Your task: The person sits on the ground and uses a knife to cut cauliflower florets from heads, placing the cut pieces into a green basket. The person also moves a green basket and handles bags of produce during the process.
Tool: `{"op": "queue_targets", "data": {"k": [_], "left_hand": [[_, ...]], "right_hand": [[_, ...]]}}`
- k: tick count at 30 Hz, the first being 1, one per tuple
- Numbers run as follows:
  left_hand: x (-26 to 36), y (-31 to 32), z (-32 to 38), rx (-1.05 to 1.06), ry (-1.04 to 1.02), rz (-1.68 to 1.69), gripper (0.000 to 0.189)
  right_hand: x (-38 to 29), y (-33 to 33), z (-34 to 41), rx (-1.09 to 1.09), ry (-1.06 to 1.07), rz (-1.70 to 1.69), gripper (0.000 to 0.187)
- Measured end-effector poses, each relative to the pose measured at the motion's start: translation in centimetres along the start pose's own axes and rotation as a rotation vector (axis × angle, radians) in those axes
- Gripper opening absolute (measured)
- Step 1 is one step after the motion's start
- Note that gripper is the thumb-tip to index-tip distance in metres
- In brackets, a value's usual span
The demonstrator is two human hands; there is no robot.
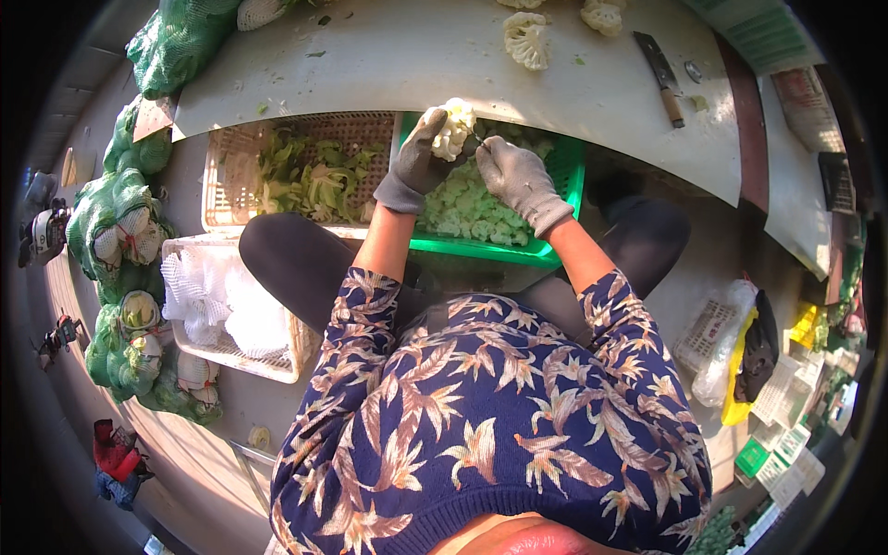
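My gloved left hand (411,166) holds a piece of cauliflower (455,130) up by the near edge of the table. In my gloved right hand (519,179) is a small thin-bladed tool (479,140), likely a knife; its handle is hidden in the fist. The blade's tip points at the cauliflower's right side. Below both hands, a green plastic basket (485,254) holds many cut cauliflower florets (479,211). To its left, a pale plastic crate (229,166) contains trimmed cauliflower leaves (322,173).
On the metal-topped table (388,62) lie cauliflower pieces (527,41) and a wooden-handled knife (660,80). Green net sacks of cauliflower (121,215) line the left. A crate (239,364) of white foam netting (253,312) stands by my left knee. Plastic bags (721,340) lie right.
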State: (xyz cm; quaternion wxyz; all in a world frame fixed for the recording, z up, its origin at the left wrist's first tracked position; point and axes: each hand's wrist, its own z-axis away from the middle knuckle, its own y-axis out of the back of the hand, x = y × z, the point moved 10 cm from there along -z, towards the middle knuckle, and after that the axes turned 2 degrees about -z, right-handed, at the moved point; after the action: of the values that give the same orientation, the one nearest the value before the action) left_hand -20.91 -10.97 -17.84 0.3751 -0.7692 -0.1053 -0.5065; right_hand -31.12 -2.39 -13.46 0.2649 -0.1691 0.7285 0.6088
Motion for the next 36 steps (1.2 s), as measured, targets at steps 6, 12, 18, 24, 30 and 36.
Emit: {"op": "queue_targets", "data": {"k": [6,12,18,24,30,36], "left_hand": [[-5.0,-0.3,3.1,0.176,0.249,0.357,0.043],[-6.7,-1.8,2.5,0.227,0.16,0.573,0.036],[-9.1,1.2,4.1,0.373,0.241,0.817,0.039],[-8.2,2.6,6.3,0.34,0.289,0.266,0.046],[-7.9,0.9,5.8,0.205,0.349,-0.248,0.048],[-10.5,0.1,6.4,0.268,0.524,0.429,0.039]], "right_hand": [[4.1,-1.9,2.8,0.068,-0.304,-0.432,0.046],[4.0,-3.8,3.2,0.128,-0.312,-0.334,0.052],[5.2,-6.2,4.7,0.03,-0.398,-1.192,0.039],[6.9,-5.3,5.5,0.13,-0.444,-1.029,0.035],[5.0,-4.2,4.8,0.048,-0.179,-0.343,0.032],[6.4,-6.7,6.2,-0.012,-0.463,-1.026,0.032]]}}
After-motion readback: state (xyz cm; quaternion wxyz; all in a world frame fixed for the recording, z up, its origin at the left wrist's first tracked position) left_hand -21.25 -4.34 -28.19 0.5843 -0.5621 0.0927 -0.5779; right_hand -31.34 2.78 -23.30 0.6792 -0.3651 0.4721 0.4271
